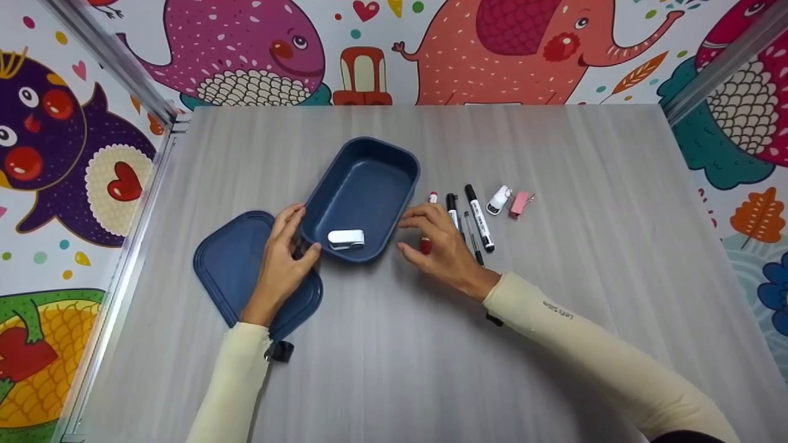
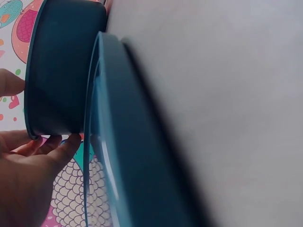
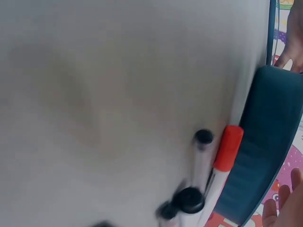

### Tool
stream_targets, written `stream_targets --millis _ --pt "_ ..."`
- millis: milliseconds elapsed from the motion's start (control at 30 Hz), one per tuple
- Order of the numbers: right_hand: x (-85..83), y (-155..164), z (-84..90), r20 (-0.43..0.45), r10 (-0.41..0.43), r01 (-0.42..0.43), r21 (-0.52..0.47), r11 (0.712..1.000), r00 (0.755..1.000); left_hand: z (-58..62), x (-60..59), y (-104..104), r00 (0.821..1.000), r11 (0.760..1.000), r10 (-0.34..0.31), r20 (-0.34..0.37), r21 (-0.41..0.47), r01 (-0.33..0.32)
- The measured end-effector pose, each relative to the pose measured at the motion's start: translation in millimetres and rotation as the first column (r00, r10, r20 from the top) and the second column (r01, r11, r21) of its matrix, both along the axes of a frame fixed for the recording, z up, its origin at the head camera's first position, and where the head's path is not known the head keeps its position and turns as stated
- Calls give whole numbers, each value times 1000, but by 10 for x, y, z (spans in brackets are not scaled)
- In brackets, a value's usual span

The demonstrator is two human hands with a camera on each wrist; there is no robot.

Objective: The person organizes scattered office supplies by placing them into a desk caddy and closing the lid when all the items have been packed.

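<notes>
On the grey surface stands a dark blue box, open at the top, and inside it, near the front end, lies a small white thing. The left hand holds the front left corner of this box; the fingers curl at the rim and the thumb presses the front wall. Under this hand and wrist lies the blue lid, flat on the surface and touching the box. The right hand hovers just beside the right side of the box, the fingers spread and loosely bent, and they hold nothing. Partly under it lies a red marker. Next to it, side by side, lie two black markers and a thin pen, then a small white clip and a pink one, a little apart.
</notes>
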State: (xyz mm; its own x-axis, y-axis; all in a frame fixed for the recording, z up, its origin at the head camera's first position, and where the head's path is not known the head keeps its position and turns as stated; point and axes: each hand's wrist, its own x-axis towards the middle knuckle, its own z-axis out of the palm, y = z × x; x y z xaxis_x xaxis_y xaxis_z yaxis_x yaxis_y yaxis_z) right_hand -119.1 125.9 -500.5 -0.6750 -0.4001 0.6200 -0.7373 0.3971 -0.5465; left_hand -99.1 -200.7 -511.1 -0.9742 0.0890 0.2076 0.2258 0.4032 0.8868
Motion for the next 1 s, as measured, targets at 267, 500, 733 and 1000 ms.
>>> stream_targets --millis 267,500,733,1000 --pt "-6 195 -7 22 -8 7 10 1000 1000 8 2 -3 1000 1000 12 -19 -19 -12" --pt "-57 370 -50 67 -59 58 19 998 996 2 3 3 1000 1000 8 -18 -14 -8" --pt "-72 529 -88 98 -99 99 9 995 990 -3 0 7 1000 1000 4 -7 -6 -4" --pt "-92 709 -76 168 -171 168 33 985 971 -6 -12 5 1000 1000 5 -19 -3 -5"
